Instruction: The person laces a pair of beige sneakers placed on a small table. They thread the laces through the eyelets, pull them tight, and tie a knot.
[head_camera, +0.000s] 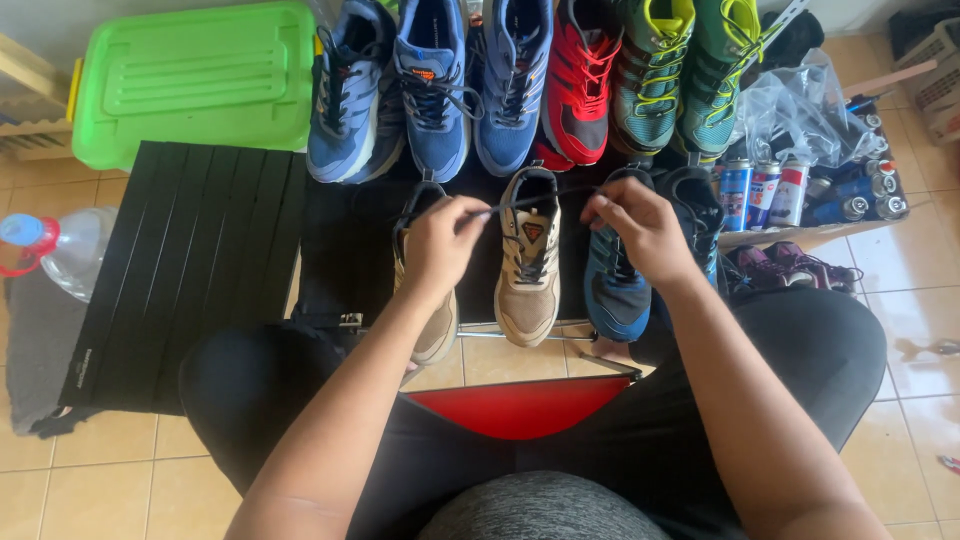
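Observation:
A tan sneaker (528, 270) with dark laces stands on a black mat (340, 250) in front of me. My left hand (442, 240) pinches one end of its dark lace (515, 204), pulled taut over the shoe's opening. My right hand (640, 225) pinches the other end of the lace. A second tan sneaker (432, 335) lies partly hidden under my left hand. A blue and black sneaker (615, 290) sits beneath my right hand.
Several sneakers line the back: blue ones (432, 85), a red one (580, 85), green and teal ones (690, 70). A green plastic box (195, 80) is at back left, spray cans (765, 190) at right, a water bottle (55, 250) at left, a black slatted panel (180, 270) beside it.

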